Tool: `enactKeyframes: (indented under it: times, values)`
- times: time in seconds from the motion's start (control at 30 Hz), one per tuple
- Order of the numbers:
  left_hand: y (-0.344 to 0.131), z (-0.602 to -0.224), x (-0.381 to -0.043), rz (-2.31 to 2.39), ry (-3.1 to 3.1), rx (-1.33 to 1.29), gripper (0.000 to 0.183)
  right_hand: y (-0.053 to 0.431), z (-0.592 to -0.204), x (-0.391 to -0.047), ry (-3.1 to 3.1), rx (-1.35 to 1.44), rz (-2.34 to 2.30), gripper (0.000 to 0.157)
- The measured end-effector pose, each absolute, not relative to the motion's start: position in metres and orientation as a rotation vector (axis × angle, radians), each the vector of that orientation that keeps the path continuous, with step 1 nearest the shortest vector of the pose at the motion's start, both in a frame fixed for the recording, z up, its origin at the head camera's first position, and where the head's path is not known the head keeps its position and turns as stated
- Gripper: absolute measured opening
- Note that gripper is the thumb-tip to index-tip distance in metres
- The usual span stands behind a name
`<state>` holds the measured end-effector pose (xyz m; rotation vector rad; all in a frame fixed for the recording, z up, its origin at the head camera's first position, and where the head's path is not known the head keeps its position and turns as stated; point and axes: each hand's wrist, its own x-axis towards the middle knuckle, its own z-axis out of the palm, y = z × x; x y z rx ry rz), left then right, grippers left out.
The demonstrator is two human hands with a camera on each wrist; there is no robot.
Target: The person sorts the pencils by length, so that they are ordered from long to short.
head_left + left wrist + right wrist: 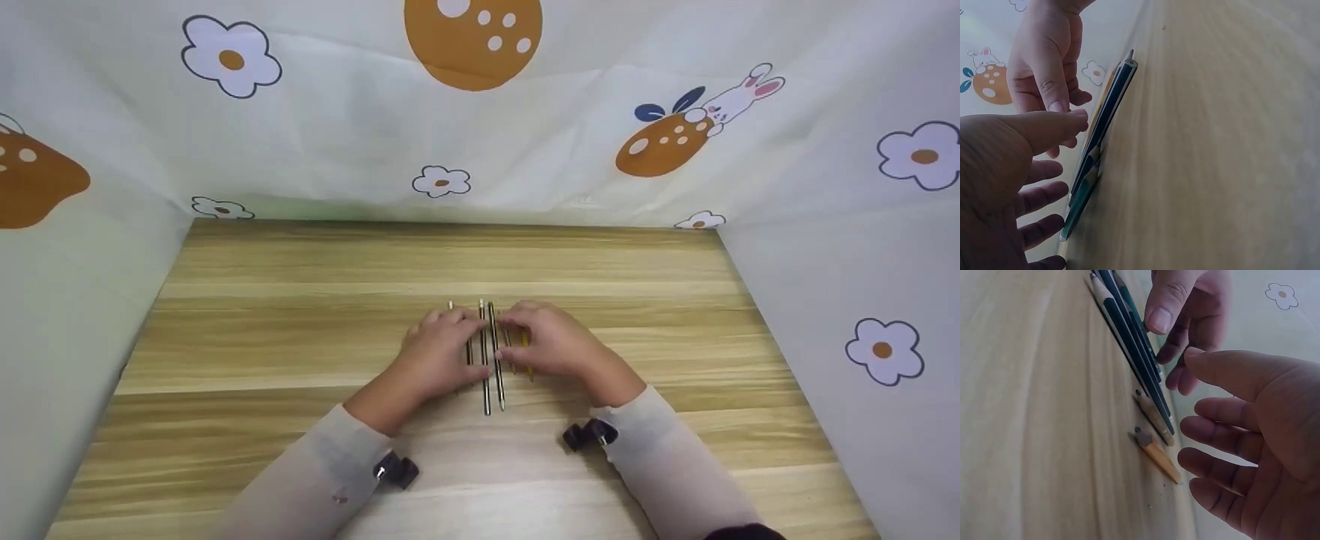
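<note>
Several pencils lie roughly side by side on the wooden tabletop (315, 300). Two long dark ones show between the hands in the head view: a dark pencil (486, 394) and, just right of it, a pencil with a pale sharpened tip (501, 394). A green pencil (1077, 212) lies on the left side, partly under my left hand (439, 352). That hand hovers by the row, thumb and fingers apart. My right hand (555, 341) is over the right side, fingers loosely bent, beside a short yellow pencil (1158, 460) and a short wood-coloured pencil (1154, 417). Neither hand grips a pencil.
A pale cloth (337, 127) printed with flowers, orange shapes and a rabbit rises behind the table and along both sides. Small dark crumbs (1150, 507) lie near the yellow pencil. Black devices (396, 470) are strapped at both wrists.
</note>
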<state>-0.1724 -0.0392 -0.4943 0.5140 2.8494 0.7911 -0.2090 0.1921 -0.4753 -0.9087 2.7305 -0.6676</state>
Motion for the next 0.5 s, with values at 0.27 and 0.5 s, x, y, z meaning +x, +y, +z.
enactKeyframes:
  times: [0.27, 0.5]
  values:
    - [-0.04, -0.499, -0.174, 0.691, 2.887, 0.584, 0.075, 0.19, -0.484, -0.21, 2.674, -0.923, -0.675, 0.055]
    - [-0.04, -0.5, -0.175, 0.666, 2.894, 0.589, 0.07, 0.188, -0.487, -0.211, 2.69, -0.967, -0.653, 0.051]
